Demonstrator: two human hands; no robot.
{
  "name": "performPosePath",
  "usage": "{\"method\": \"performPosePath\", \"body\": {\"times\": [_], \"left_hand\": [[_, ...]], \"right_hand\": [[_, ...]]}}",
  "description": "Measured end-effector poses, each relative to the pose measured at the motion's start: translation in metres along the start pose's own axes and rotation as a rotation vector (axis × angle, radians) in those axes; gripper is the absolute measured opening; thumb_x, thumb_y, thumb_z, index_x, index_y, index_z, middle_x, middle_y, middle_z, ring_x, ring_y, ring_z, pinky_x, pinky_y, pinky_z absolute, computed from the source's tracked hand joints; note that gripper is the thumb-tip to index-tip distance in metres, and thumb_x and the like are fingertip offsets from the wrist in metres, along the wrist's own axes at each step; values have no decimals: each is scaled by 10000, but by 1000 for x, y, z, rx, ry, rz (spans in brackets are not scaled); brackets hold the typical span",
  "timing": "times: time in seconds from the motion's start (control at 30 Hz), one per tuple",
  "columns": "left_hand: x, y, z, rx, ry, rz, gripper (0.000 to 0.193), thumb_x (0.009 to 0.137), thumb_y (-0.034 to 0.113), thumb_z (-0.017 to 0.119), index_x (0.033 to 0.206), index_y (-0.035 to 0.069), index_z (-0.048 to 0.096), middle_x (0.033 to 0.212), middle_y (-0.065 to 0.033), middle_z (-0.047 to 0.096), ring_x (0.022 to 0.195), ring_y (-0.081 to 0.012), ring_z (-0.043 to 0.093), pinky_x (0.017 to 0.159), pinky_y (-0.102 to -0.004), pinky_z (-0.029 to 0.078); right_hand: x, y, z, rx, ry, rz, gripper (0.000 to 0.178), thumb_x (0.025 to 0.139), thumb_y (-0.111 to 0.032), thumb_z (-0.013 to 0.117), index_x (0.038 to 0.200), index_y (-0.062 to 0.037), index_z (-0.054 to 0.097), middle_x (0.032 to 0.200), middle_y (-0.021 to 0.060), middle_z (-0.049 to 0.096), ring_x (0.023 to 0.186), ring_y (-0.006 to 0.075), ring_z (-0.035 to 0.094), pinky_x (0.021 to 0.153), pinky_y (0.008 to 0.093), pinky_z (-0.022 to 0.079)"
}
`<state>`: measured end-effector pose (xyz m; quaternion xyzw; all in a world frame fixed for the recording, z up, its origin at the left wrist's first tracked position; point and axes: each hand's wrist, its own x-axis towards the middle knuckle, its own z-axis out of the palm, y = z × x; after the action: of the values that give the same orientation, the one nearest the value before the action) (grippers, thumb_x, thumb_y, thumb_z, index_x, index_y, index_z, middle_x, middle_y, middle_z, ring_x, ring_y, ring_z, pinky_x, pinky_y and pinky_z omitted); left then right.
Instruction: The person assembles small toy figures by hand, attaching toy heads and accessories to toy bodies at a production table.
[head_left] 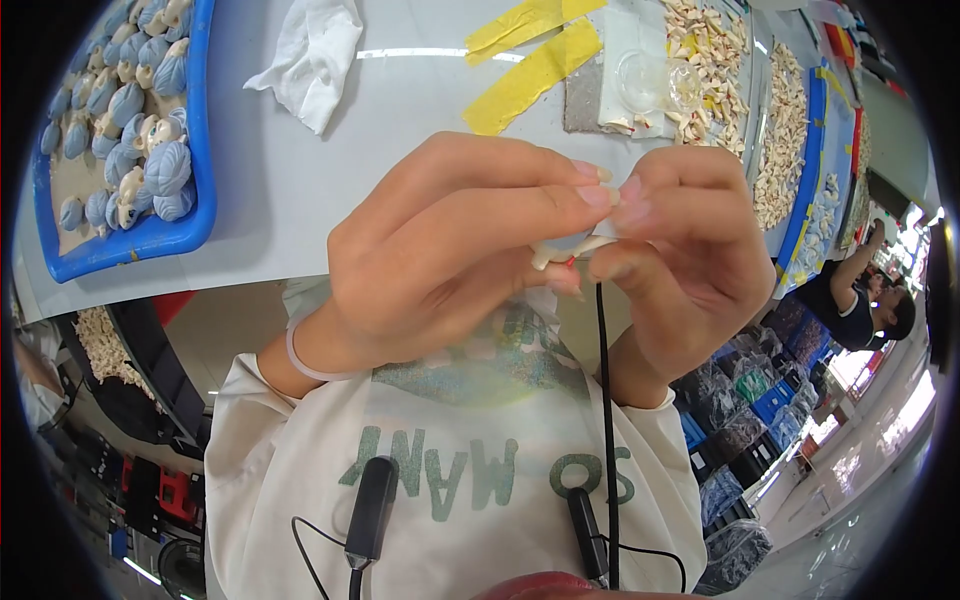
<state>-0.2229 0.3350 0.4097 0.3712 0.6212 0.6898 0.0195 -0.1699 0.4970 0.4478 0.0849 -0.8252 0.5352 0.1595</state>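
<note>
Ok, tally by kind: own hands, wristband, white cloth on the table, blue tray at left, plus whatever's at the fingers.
Own hands: 2 (left hand, right hand)
Wristband: 1
White cloth: 1
Blue tray: 1
Total: 5
Not counted: cream work at the fingers, too covered to tell one piece from several.

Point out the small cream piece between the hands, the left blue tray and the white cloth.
Small cream piece [560, 257], head view: beside its red spot.
Left blue tray [202, 115], head view: right rim.
White cloth [312, 62], head view: middle of the fabric.
</note>
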Motion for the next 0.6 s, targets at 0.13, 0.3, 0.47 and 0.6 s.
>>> {"method": "performPosePath", "body": {"times": [0.13, 0.3, 0.47, 0.6], "left_hand": [[4, -9, 0, 142, -45, 168, 334, 658, 74, 712, 946, -10, 564, 959, -169, 570, 840, -276, 561, 722, -343, 478], [4, 5, 9, 238, -24, 91, 347, 616, 64, 719, 934, 23, 586, 947, -124, 577, 865, -278, 545, 756, -340, 466], [7, 9, 15, 254, 42, -37, 378, 594, 18, 717, 951, 41, 595, 947, -108, 574, 883, -276, 542, 769, -347, 463], [4, 10, 14, 351, -37, -68, 359, 599, -32, 696, 938, 31, 596, 963, -115, 569, 907, -297, 541, 777, -349, 459]], "right_hand": [[-6, -11, 7, 406, 67, 439, 564, 651, -153, 753, 1064, 43, 423, 952, 156, 544, 820, 187, 544, 710, 265, 438], [-2, -16, 3, 537, 30, 572, 515, 679, -88, 700, 1082, 45, 410, 935, 155, 568, 846, 174, 561, 730, 263, 458], [-19, 2, -89, -56, 520, 384, 250, 753, -15, 580, 987, 61, 534, 906, 129, 588, 768, 173, 579, 694, 240, 457], [-54, 43, -211, -622, 734, 635, 201, 758, -26, 545, 945, 8, 610, 896, 82, 598, 761, 123, 556, 676, 225, 444]]}}
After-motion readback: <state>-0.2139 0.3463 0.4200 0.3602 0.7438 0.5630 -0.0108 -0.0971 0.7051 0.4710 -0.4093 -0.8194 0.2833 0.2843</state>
